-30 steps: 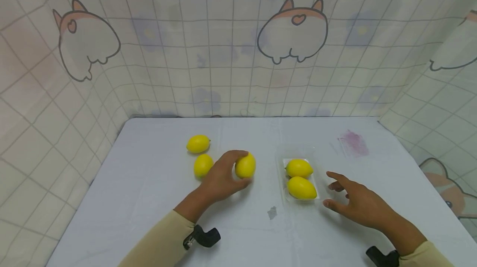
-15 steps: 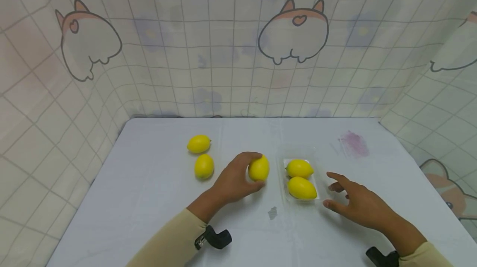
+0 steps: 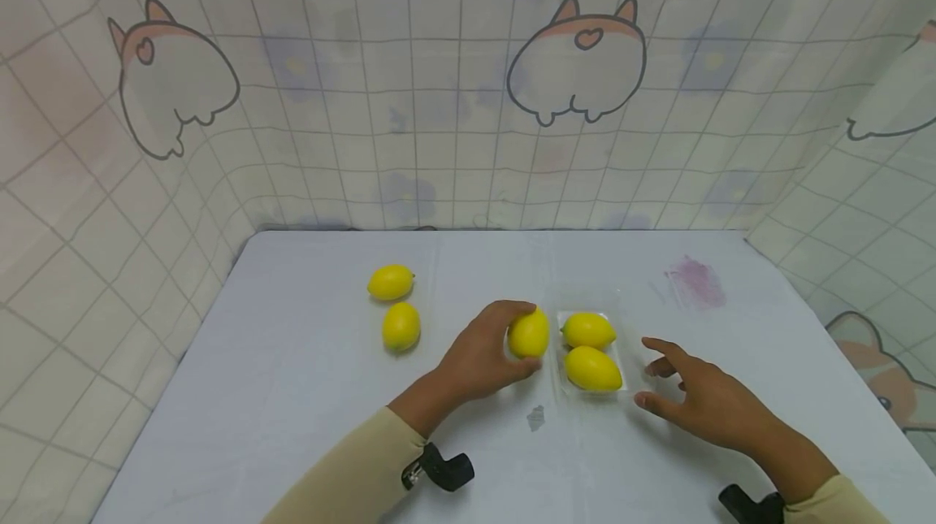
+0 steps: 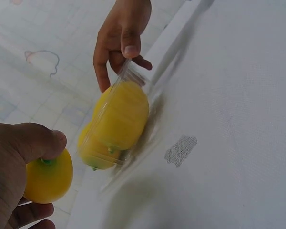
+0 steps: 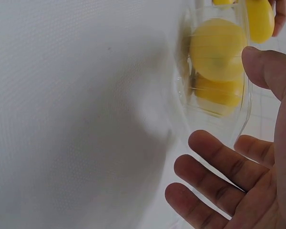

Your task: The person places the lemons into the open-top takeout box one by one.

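Observation:
My left hand (image 3: 478,355) grips a yellow lemon (image 3: 529,334) between thumb and fingers, just left of a clear plastic tray (image 3: 620,357). In the left wrist view the held lemon (image 4: 50,179) shows a green end under the thumb. Two lemons lie in the tray, a rear lemon (image 3: 588,331) and a front lemon (image 3: 592,370), side by side. My right hand (image 3: 705,402) hovers at the tray's right side with fingers spread and nothing in them. From the right wrist, the thumb (image 5: 262,67) appears near the tray's rim; contact cannot be told.
Two more lemons, one farther back (image 3: 391,283) and one nearer (image 3: 401,326), lie on the white tabletop (image 3: 292,394) to the left. A grey patch (image 3: 536,418) marks the cloth in front of the tray. A pink stain (image 3: 697,282) lies back right. A patterned curtain (image 3: 453,142) borders the table.
My left hand has carried its lemon rightward, from near the two loose lemons to beside the tray. My right hand and the lemons in the tray have stayed in place.

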Demonstrator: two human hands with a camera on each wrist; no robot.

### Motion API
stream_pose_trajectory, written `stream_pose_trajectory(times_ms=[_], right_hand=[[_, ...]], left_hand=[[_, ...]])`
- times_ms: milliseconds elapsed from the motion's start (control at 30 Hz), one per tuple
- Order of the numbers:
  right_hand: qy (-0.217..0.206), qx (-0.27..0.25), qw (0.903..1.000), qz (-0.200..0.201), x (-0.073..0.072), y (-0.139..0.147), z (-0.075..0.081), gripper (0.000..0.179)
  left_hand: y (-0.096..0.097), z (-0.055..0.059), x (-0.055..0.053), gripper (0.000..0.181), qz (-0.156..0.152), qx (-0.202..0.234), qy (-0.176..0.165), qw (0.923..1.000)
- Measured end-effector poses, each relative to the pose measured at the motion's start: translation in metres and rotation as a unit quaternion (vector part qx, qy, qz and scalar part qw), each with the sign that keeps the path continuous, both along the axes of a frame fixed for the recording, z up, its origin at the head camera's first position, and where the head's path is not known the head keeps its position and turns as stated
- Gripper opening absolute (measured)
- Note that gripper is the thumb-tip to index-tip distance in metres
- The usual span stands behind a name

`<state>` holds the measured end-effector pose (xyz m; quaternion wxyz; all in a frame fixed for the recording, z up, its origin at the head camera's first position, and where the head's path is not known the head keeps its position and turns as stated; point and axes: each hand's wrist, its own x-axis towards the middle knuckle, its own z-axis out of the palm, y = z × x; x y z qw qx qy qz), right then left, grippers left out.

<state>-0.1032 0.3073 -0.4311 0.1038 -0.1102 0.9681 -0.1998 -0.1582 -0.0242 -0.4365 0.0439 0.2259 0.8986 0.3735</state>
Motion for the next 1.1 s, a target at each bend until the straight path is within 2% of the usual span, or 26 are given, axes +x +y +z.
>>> stream_pose_trajectory(times_ms=[433,833,1100], right_hand=[[-0.007,-0.003,1.0000,-0.003,0.001,0.000,0.000,0.090],[-0.004,-0.009,0.9999,-0.003,0.000,0.001,-0.002,0.090],[-0.008,-0.010,0.9999,-0.004,0.000,0.001,-0.003,0.090]], left_hand=[[0.019,0.000,-0.002,0.072,-0.025,0.004,0.013,0.9996],[0.032,0.006,-0.001,0.071,-0.030,0.005,0.012,0.9995],[0.042,0.001,-0.005,0.073,-0.033,-0.015,0.033,0.9988]])
